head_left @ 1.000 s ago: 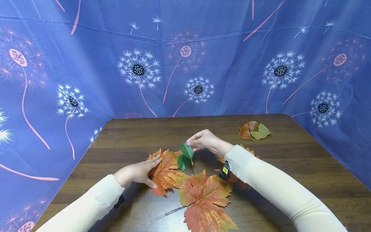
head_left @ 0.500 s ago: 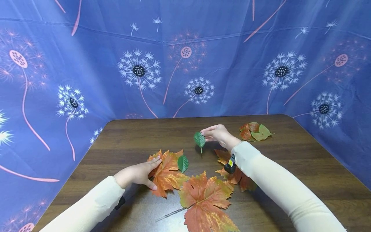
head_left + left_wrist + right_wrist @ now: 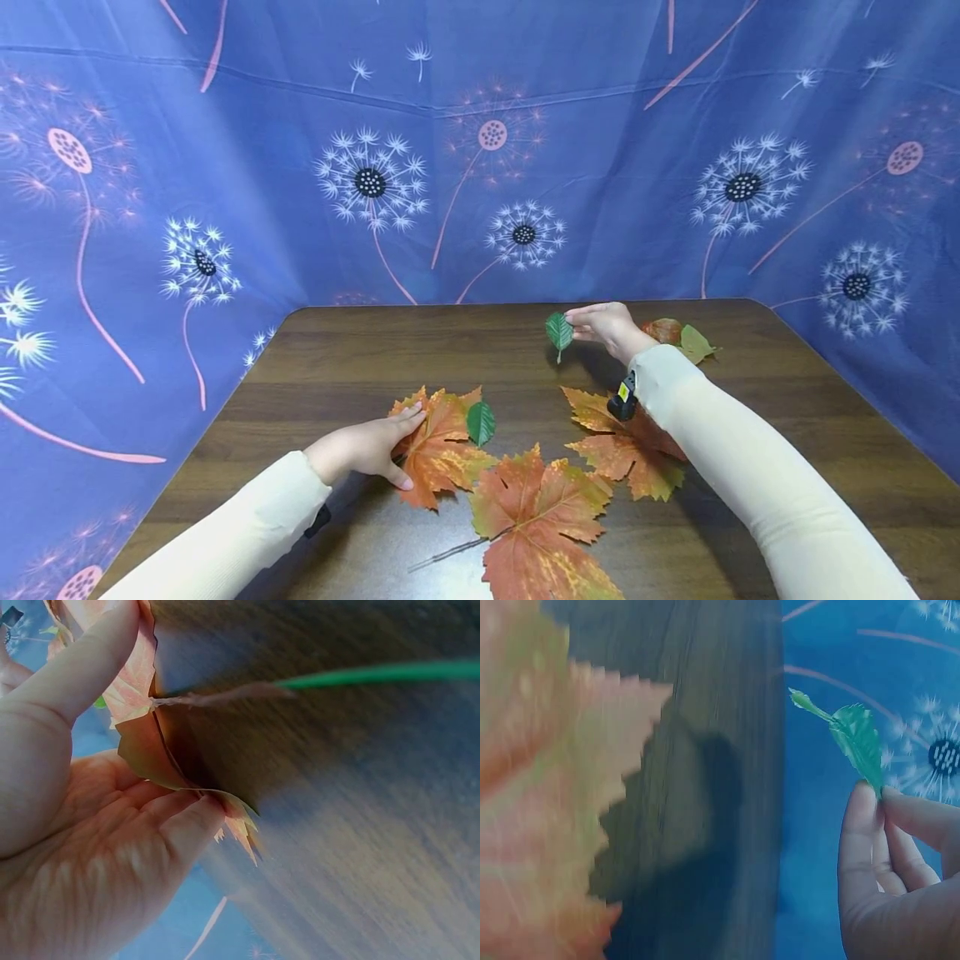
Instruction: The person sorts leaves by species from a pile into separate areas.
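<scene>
In the head view, my right hand [image 3: 611, 327] pinches a small green artificial leaf [image 3: 558, 331] by its edge, over the far part of the table. The right wrist view shows the leaf [image 3: 859, 742] between thumb and fingertips, its short stalk pointing away. My left hand [image 3: 367, 446] rests with spread fingers on an orange maple leaf [image 3: 446, 467]. Seen from the left wrist, thumb and fingers lie along the maple leaf [image 3: 135, 682], near its stem. Another small green leaf [image 3: 481, 423] lies at that maple leaf's right edge.
A second maple leaf [image 3: 536, 525] lies at the front middle with its dark stem pointing left. To its right is a third maple leaf [image 3: 618, 450], partly under my right forearm. Behind the right wrist are a reddish leaf [image 3: 663, 330] and a yellow-green leaf [image 3: 696, 344].
My right hand has lifted one green leaf away from the other and carried it right and toward the table's far edge. The left hand stays on the maple leaf.
</scene>
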Demonstrator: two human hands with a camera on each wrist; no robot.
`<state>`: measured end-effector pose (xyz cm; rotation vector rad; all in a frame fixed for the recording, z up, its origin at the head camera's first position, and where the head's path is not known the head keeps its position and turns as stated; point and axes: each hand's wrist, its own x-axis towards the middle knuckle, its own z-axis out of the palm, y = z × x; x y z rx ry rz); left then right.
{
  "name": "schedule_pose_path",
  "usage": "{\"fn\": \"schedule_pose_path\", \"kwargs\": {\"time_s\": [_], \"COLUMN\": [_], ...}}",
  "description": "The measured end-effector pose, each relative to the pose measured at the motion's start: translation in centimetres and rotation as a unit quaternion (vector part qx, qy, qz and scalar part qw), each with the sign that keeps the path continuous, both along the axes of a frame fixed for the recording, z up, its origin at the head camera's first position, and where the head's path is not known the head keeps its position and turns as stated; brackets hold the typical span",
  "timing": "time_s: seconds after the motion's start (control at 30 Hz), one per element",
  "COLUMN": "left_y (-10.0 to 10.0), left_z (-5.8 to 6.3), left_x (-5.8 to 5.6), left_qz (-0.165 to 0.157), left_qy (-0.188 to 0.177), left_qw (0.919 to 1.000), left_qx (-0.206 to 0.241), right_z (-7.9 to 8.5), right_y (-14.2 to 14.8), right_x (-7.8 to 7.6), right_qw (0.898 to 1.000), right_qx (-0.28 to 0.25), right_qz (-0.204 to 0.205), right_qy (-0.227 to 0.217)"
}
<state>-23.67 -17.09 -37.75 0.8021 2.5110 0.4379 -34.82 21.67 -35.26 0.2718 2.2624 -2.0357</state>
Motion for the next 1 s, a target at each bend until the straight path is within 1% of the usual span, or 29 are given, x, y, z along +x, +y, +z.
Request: {"fn": "schedule_pose_path", "kwargs": {"time_s": [0.2,0.37,0.53,0.73,0.87,1.0], "left_y": [0.1,0.1,0.1,0.1,0.1,0.3], "left_z": [0.2,0.4,0.3,0.4,0.5,0.5], "left_x": [0.1,0.4,0.4,0.5,0.5,0.5], "left_qz": [0.004,0.001,-0.005,-0.002,0.001,0.003], "left_qy": [0.000,0.000,-0.001,-0.003,-0.001,-0.001], "left_qw": [1.0000,1.0000,1.0000,1.0000,1.0000,1.0000], "left_qx": [-0.001,0.001,0.004,0.000,-0.004,-0.005], "right_z": [-0.2,-1.2,-2.2,-2.6,-2.7,-2.9], "right_y": [1.7,2.8,3.3,3.7,4.0,4.3], "right_x": [-0.7,-1.2,-1.7,-2.6,-3.1,-3.4], "right_qw": [1.000,0.999,0.998,0.997,0.996,0.993], "right_qx": [0.001,0.015,0.036,0.052,0.062,0.075], "right_qz": [-0.019,-0.038,-0.047,-0.049,-0.061,-0.077], "right_qy": [-0.007,-0.014,-0.020,-0.027,-0.027,-0.044]}}
